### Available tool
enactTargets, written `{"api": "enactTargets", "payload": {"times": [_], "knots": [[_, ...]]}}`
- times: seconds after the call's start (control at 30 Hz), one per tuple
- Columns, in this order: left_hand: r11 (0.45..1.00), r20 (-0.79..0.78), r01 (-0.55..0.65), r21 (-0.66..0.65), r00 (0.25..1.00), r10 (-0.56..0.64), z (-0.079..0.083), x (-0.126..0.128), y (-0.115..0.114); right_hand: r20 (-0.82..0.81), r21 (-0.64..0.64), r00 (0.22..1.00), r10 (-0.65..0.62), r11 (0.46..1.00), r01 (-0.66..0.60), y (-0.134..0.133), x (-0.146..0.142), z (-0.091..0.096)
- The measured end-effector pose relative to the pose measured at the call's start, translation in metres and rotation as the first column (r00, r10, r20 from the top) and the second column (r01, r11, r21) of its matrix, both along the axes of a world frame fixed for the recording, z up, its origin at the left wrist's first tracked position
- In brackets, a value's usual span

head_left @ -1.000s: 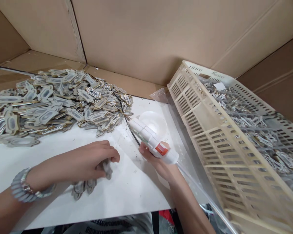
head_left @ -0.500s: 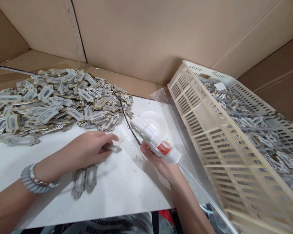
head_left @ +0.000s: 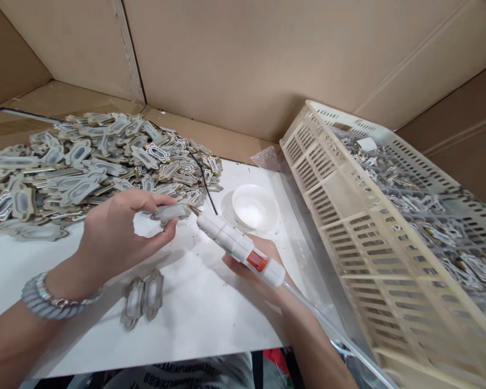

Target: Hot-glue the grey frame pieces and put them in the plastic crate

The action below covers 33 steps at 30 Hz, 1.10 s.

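Right now I have my left hand [head_left: 117, 232] raised off the white surface [head_left: 210, 319], its fingers [head_left: 148, 198] and thumb pinched on a grey piece [head_left: 170, 212] held roughly level. My right hand [head_left: 267, 270] is clenched around the glue gun [head_left: 237, 246], whose nozzle meets the piece's right end. A clear hose [head_left: 328, 330] trails from the gun's rear. Two more pieces [head_left: 143, 297] lie side by side on the surface under my left wrist, which wears a bracelet [head_left: 44, 297]. Behind my left hand spreads a big pile [head_left: 76, 162] of the same parts. A white bowl [head_left: 254, 208] sits just beyond the gun, and a tilted basket [head_left: 348, 216] of parts stands to its right.
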<state>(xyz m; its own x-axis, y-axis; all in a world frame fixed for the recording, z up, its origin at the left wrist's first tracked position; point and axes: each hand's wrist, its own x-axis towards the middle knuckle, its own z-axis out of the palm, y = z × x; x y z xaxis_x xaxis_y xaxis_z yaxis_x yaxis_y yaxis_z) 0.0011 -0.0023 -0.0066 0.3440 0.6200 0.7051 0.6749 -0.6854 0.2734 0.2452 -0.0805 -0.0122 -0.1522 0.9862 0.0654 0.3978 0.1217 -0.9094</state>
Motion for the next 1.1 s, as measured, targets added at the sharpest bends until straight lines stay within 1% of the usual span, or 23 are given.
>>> {"api": "enactTargets", "payload": {"times": [0.1,0.2,0.4,0.6,0.83,0.93,1.1], "knots": [[0.999,0.028,-0.020,0.046,0.999,0.019,0.0011,0.0015,-0.0009,-0.011,0.009,1.000,0.001,1.000,-0.001,0.0000,-0.0005,-0.0023],[0.997,0.046,-0.047,0.063,0.998,0.044,0.0032,0.0013,-0.0024,-0.006,0.017,1.000,0.014,1.000,-0.014,0.0001,-0.0006,-0.0039],[0.997,0.044,-0.032,0.072,0.999,0.029,0.0049,0.0009,-0.0031,0.006,0.021,1.000,0.014,1.000,-0.014,0.0001,-0.0009,-0.0043],[0.998,0.066,-0.065,0.005,0.996,0.065,0.0043,0.0027,-0.0027,0.018,0.016,1.000,0.010,1.000,-0.010,0.0006,-0.0001,-0.0046],[0.998,0.077,-0.067,0.007,0.995,0.066,0.0048,0.0005,-0.0031,0.041,-0.024,0.999,0.010,1.000,-0.009,0.0015,-0.0012,-0.0027],[0.996,0.072,-0.088,0.006,0.994,0.087,0.0047,0.0001,-0.0036,0.049,-0.014,0.999,0.014,1.000,-0.013,0.0015,-0.0009,-0.0023],[0.993,0.086,-0.100,-0.059,0.991,0.105,0.0042,-0.0005,-0.0038,0.058,-0.003,0.998,0.019,1.000,-0.019,0.0009,0.0005,-0.0028]]}}
